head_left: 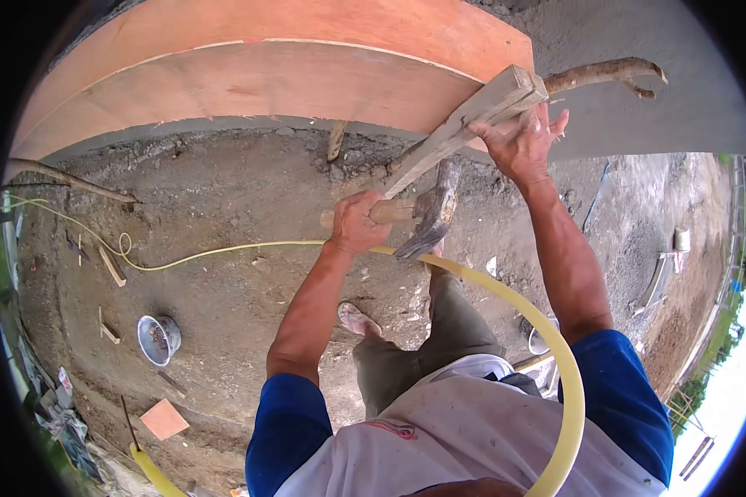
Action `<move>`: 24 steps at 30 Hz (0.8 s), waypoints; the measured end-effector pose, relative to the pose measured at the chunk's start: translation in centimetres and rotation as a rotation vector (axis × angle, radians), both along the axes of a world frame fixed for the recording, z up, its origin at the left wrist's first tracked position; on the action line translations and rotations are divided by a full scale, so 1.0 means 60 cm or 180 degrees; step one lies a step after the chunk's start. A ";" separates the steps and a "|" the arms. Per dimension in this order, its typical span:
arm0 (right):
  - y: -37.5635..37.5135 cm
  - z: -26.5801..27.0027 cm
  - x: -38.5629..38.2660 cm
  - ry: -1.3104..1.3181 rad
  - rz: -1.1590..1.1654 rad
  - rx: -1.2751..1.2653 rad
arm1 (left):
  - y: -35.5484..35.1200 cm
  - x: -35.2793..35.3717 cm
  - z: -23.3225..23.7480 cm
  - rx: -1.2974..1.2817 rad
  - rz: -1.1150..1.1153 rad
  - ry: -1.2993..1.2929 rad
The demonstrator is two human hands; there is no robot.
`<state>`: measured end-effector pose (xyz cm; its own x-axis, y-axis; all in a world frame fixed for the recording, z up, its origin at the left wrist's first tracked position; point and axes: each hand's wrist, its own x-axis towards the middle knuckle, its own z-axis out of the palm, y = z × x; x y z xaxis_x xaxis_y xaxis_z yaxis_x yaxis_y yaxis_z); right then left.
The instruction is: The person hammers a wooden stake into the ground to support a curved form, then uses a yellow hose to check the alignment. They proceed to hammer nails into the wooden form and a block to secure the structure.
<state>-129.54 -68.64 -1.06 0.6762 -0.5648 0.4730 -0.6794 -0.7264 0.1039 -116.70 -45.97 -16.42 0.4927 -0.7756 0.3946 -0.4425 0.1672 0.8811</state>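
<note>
My left hand (360,222) is wrapped round the wooden handle of a hammer (436,209), its dark, worn head pointing right. Just above it, a length of squared timber (464,124) leans diagonally against the large orange plywood panel (307,79). My right hand (522,147) grips the timber near its upper end, thumb on the near side and some fingers spread past it. A crooked branch (605,73) sticks out to the right behind the timber's top. A yellow hose (506,290) passes by my left wrist and curves down in front of my shirt.
A bucket (159,340) stands on the dirt ground at left, with wood offcuts (112,267) and a square plywood piece (165,420) nearby. Thin branches (75,179) prop the panel's left end. A grey plastered surface (638,116) lies beyond the panel at upper right.
</note>
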 end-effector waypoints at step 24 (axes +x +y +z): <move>-0.015 -0.006 -0.005 0.0001 0.0187 -0.0030 | -0.043 0.031 -0.003 -0.0663 -0.0548 -0.0464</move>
